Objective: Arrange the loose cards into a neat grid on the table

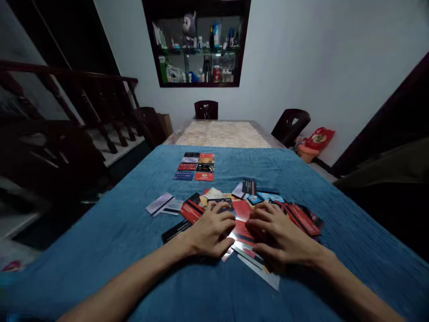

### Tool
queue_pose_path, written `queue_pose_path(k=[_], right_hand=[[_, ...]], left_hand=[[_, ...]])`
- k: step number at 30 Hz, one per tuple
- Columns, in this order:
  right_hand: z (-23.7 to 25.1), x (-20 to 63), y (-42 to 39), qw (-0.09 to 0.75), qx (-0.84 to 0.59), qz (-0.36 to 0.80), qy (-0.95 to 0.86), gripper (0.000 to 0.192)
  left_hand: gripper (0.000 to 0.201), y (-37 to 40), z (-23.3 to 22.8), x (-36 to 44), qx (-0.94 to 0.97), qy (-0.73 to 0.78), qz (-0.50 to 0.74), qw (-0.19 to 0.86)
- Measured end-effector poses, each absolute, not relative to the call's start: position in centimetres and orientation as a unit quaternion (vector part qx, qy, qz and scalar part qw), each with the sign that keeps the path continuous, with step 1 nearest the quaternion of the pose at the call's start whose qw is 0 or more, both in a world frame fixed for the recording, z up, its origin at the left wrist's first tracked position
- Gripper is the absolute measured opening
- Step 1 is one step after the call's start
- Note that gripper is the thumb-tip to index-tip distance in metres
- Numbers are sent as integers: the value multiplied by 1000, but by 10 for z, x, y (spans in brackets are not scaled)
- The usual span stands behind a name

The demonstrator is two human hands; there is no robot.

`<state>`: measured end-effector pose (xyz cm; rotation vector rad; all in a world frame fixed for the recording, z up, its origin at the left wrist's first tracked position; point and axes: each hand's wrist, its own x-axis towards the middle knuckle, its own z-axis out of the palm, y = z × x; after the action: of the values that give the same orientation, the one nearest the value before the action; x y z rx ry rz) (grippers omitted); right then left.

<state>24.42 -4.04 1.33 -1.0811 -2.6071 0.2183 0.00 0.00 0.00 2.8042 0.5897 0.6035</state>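
Blue textured cloth [140,223] covers the near part of the desk [223,133]; bare pale top shows beyond it, toward upper centre. A loose heap of cards [241,210] lies at centre frame, overlapping, mostly red, black and white, some with dark stripes up.

Left hand [211,232] rests palm-down on the heap's left side, fingers [223,218] curled and spread over a dark card; not clearly pinching anything. Right hand [283,237] lies flat just beside it, fingers [259,214] splayed and pressing on red cards. The two hands nearly touch over a glossy red card [241,209].

Upper left of the heap: a tidy grid of cards [195,167], two columns, well apart from the hands. Two pale striped cards [164,205] sit off the heap's left edge.

Risks, as judged:
- Glossy cards on glossy cards slip; a sideways push by either palm could fan the heap further or send cards toward the cloth's edge.
- Lower cards at bottom centre [259,273] already jut toward the person; a wrist drag could sweep them off.
- Flat cards on soft cloth are hard to lift; two may come up as one.
- A reaching sleeve-less forearm could disturb the grid.
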Motion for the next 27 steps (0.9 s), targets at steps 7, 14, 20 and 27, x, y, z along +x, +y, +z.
queue_pose_path(k=[7,14,20,27], right_hand=[[12,244,-44,159,-375,72,-910,22],[9,245,-43,170,-369,51,-912,23],[10,247,-44,175,-369,33,-912,28],[-1,253,-37,236,-367,-28,-899,27]], left_hand=[[27,-1,0,-1,954,203,196,97],[18,3,-3,0,963,162,212,35],[18,7,-10,3,952,129,275,-29],[21,14,-17,2,935,154,320,0]])
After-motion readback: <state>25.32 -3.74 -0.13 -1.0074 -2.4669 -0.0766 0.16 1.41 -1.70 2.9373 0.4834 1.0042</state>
